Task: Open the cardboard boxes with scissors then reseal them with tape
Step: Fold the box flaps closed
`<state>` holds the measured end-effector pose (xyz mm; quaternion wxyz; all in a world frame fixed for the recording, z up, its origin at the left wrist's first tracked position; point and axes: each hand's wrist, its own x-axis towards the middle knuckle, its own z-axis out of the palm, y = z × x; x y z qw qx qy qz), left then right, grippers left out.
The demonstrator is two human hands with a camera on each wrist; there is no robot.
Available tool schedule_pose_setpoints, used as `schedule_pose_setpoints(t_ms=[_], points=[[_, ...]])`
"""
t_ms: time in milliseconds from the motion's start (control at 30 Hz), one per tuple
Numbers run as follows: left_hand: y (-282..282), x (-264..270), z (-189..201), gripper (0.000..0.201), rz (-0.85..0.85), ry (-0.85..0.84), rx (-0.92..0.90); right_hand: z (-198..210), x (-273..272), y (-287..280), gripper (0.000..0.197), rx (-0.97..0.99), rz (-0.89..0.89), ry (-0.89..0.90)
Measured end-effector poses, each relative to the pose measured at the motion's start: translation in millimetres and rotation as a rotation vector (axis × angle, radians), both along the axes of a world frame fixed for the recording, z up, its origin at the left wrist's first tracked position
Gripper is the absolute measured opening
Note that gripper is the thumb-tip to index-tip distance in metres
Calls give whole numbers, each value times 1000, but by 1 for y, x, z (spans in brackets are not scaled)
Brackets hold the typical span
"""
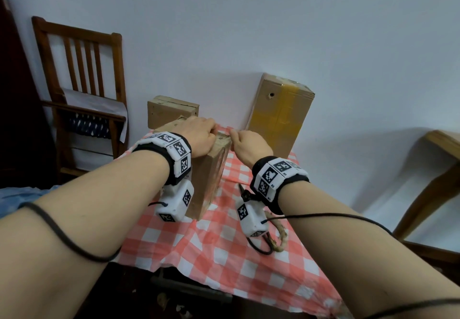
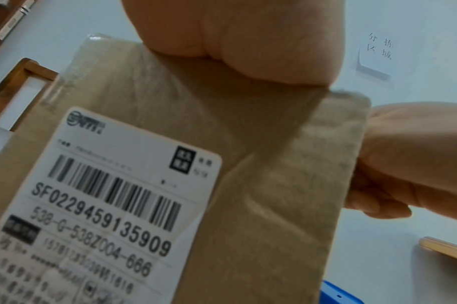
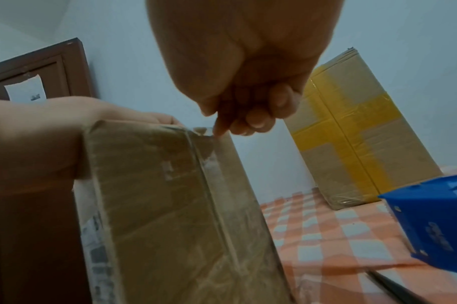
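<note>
checked cloth [image 1: 225, 249]: hands [image 1: 199, 137] grip box [image 1: 209, 179].

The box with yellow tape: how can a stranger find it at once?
Find the red-checked tablecloth. At its far right corner, by the wall, stands the tallest box. It alone carries broad yellow tape; the other two boxes carry none.
</note>
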<state>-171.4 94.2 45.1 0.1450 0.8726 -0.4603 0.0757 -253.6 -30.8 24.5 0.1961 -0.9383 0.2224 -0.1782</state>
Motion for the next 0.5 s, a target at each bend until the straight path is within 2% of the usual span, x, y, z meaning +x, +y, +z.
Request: schedule_pose_setpoints(t_ms=[200, 333, 500], points=[[-1, 2, -1, 26, 12, 15, 9, 6, 10, 9, 39, 128, 14, 115], [-2, 2, -1, 26, 5, 0, 27, 5, 12, 8, 20, 188, -11, 136], [-3, 3, -1, 25, 5, -6, 23, 10, 13, 10, 32, 100, -18, 160]])
